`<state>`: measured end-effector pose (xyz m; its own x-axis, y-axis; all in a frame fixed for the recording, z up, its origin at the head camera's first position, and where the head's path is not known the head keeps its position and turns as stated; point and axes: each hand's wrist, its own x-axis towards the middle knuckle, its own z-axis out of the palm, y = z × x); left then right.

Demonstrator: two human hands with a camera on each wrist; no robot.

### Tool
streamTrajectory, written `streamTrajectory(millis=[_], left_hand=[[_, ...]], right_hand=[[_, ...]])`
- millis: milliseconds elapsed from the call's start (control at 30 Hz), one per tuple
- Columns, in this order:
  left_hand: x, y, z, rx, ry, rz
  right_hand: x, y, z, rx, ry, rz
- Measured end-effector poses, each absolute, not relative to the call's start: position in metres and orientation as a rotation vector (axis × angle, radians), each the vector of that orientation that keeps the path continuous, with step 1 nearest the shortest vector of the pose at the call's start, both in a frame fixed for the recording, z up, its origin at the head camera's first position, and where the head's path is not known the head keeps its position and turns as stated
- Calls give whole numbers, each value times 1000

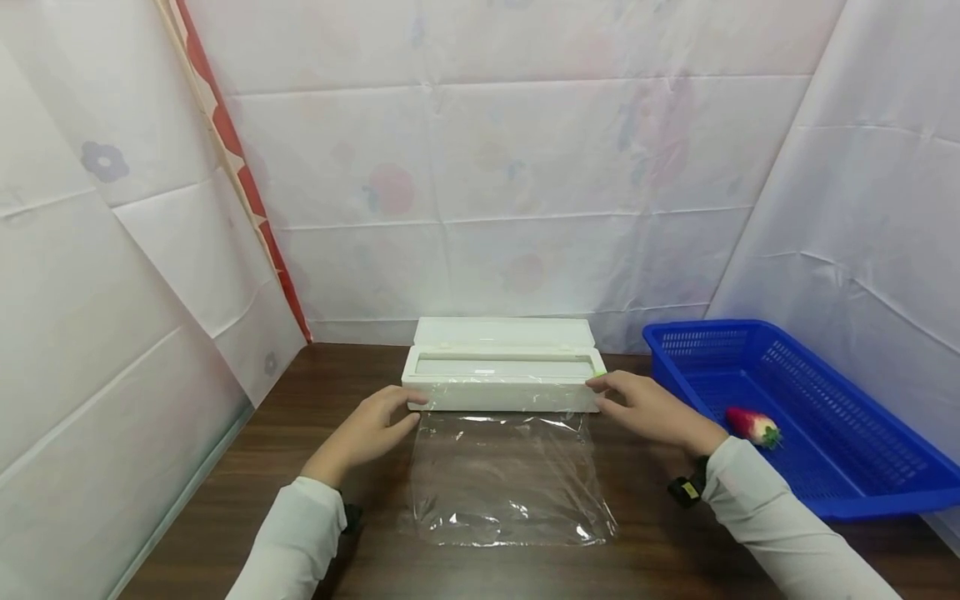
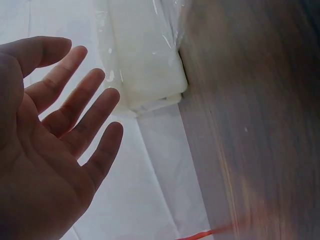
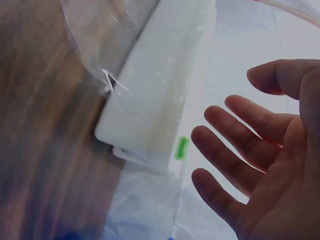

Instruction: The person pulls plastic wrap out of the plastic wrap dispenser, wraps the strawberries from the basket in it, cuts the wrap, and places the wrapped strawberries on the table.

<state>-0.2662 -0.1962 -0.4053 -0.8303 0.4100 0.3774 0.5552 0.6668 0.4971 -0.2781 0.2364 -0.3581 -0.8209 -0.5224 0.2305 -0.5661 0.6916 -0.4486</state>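
A white cling film dispenser (image 1: 504, 395) stands on the table with its lid (image 1: 504, 332) raised at the back. From it a sheet of clear cling film (image 1: 510, 483) drapes over the front and lies spread on the wood toward me. My left hand (image 1: 372, 427) is at the dispenser's left end, fingers loosely bent and holding nothing. At the opposite end is my right hand (image 1: 648, 408), its fingers relaxed and apart, also holding nothing. A small green piece (image 3: 181, 148) shows on the dispenser's edge beside the right fingertips.
To the right is a blue plastic basket (image 1: 862, 503) with a red and pale strawberry-like thing (image 1: 752, 426) inside. Pale printed sheeting (image 1: 510, 192) hangs behind and on both sides of the dark wooden table (image 1: 360, 542).
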Motion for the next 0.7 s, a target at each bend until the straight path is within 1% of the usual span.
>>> streamTrajectory(millis=[367,700], left_hand=[[-260,-206,-406,-719,-2683,-926],[-253,-219,-409,-634,-2742,-946]], right_hand=[[-278,261,-323,786,-2795,707],[-278,298,-296,641,-2826,723]])
